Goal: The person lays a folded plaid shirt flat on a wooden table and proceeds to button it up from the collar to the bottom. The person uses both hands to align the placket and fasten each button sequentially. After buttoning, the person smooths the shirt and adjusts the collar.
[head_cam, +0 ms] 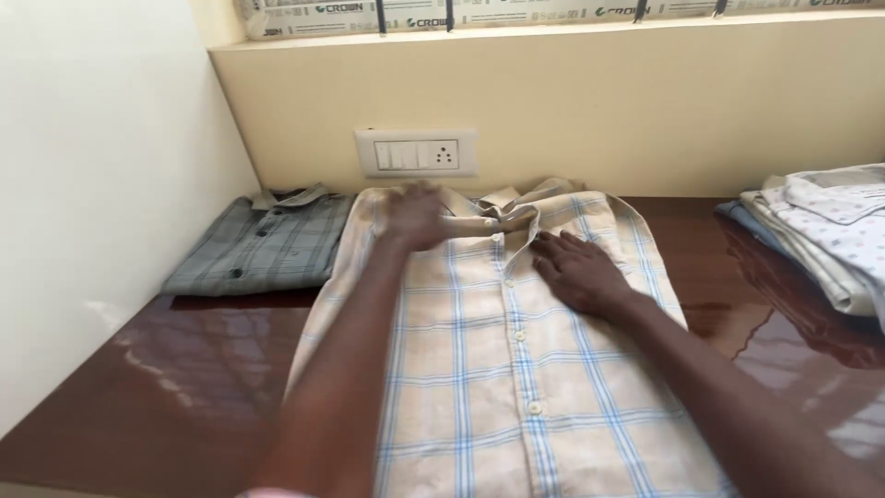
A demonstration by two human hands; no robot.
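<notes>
Shirt: I see a cream shirt (498,369) with blue checks lying flat, front up and buttoned, on the dark wooden table (184,387); its collar points toward the wall.
Left hand: my left hand (415,217) rests up near the collar on the shirt's left shoulder; it is blurred, so I cannot tell how the fingers stand, and I see nothing held.
Right hand: my right hand (576,272) lies palm down on the chest just right of the button row, fingers spread flat and pressing the cloth, gripping nothing.
Grey shirt: a folded grey checked shirt (263,244) lies just beside the cream one, on the left, against the wall.
Pile: a stack of folded pale clothes (825,235) sits well apart at the table's right edge.
Wall: a white switch plate (417,153) is above the collar.
</notes>
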